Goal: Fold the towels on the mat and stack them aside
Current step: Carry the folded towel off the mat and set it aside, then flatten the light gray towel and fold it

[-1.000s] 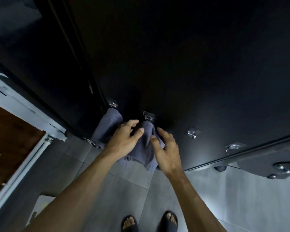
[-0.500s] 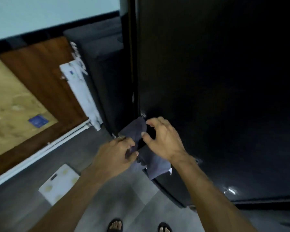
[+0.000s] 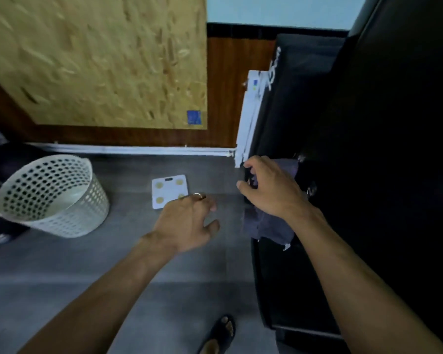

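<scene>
Nearest us, our sandalled foot (image 3: 221,333) stands on the grey floor (image 3: 113,290). Our left hand (image 3: 187,223) hovers loosely spread, holding nothing. Our right hand (image 3: 271,190), fingers curled, reaches over the dark towel (image 3: 269,226) hanging at the black cabinet's (image 3: 368,175) edge; whether it pinches the cloth, we cannot tell. Farther off sit a white scale (image 3: 169,190) and a perforated basket (image 3: 49,195).

Grey tiled floor (image 3: 113,272): basket (image 3: 49,198), scale (image 3: 169,191).
</scene>
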`<state>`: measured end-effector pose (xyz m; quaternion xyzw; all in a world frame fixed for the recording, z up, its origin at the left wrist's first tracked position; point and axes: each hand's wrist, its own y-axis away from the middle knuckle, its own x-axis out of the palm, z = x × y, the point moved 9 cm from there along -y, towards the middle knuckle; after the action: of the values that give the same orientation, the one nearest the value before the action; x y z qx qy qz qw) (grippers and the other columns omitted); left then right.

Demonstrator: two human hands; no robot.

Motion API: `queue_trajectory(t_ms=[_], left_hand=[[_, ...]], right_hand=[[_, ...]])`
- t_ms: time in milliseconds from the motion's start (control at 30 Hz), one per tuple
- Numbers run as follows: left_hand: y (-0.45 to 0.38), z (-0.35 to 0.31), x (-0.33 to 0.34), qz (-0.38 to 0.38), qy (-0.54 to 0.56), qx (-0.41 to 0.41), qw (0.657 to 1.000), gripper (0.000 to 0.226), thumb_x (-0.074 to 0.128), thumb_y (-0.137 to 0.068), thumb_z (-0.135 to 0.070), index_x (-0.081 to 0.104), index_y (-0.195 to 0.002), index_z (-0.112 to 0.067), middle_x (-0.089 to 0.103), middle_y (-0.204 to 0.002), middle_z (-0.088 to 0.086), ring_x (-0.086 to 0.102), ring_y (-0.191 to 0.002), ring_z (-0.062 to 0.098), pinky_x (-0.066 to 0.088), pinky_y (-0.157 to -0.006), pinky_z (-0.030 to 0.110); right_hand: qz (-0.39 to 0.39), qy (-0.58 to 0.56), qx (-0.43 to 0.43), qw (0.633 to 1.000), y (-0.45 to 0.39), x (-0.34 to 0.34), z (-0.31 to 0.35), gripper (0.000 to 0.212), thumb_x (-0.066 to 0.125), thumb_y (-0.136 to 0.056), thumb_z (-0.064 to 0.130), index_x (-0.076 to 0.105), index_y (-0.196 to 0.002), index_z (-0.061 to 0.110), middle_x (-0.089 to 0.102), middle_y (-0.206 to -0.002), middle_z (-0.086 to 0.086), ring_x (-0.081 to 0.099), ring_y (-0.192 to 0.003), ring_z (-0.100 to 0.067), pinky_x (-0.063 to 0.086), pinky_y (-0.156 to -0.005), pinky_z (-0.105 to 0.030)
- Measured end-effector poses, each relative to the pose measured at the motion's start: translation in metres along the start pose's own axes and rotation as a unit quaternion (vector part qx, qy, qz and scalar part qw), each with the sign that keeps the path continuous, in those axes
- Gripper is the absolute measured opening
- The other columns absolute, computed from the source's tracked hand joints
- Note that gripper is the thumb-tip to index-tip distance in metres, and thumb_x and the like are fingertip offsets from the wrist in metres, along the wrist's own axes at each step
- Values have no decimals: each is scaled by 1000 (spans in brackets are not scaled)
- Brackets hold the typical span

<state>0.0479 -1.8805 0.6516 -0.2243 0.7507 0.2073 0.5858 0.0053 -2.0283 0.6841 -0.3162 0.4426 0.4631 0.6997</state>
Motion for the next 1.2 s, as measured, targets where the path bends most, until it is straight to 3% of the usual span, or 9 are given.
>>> queue_trajectory(t_ms=[167,633,900,1200], left_hand=[[102,6,15,3,19,-53,998,37,50,-90,-51,53,-119,-28,58,-121,-5,54,-117,21,43,-88,32],[419,-34,56,-43,65,-223,972,39,51,-90,-52,54,-119,-27,59,-118,-7,58,-111,18,46,-83,31],[616,-71,100,-46,95,-372,922,38,52,-89,-51,55,-117,-25,59,-114,-5,59,-106,22,49,-79,33],[865,-78,128,-86,107,-488,862,34,53,-87,-50,58,-112,-27,60,-107,-5,61,-95,23,46,-69,31]], right_hand=[[31,10,-48,998,58,31,55,45,59,-91,41,47,-128,18,53,-126,-5,55,-111,-24,47,-89,-41],[152,54,-199,967,292,119,199,47,60,-91,41,48,-129,17,53,-130,-5,52,-119,-25,46,-95,-40],[225,52,-316,920,443,189,284,48,61,-88,41,49,-127,16,55,-128,-8,51,-121,-27,44,-97,-45],[240,70,-451,857,641,252,443,46,65,-86,39,53,-123,13,58,-119,-12,55,-112,-33,45,-92,-41]])
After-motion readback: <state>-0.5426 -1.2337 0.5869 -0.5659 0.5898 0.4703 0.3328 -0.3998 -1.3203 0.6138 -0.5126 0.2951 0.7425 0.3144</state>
